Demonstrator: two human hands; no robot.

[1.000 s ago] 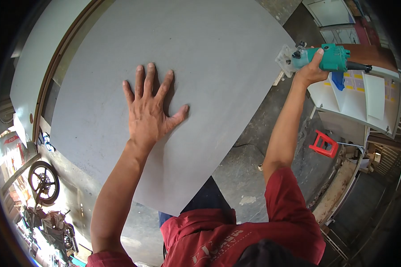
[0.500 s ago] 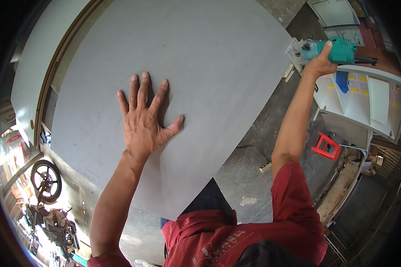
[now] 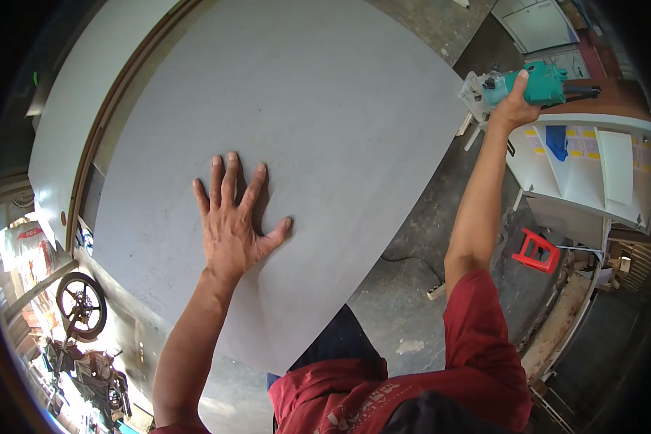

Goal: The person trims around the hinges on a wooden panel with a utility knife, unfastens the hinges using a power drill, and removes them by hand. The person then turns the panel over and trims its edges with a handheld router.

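My left hand (image 3: 230,235) lies flat on a large grey panel (image 3: 325,145), fingers spread and thumb out to the right. At the panel's right edge, near its far corner, my right hand (image 3: 516,110) is wrapped round a teal trim router (image 3: 545,83). The tool is turned on its side, its clear base (image 3: 473,95) at the panel edge and its black cord end pointing right. Whether the bit touches the edge cannot be made out.
A white open cabinet (image 3: 582,155) stands at the right, with a red plastic stool (image 3: 537,251) below it. On the floor lie a power strip (image 3: 436,291) and its cable. A white panel (image 3: 87,94) is at the left, and a motorcycle wheel (image 3: 81,305) at lower left.
The view has shifted, so the panel and my left hand appear lower. My left hand keeps its place on the panel. The router seems slightly nearer the far corner.
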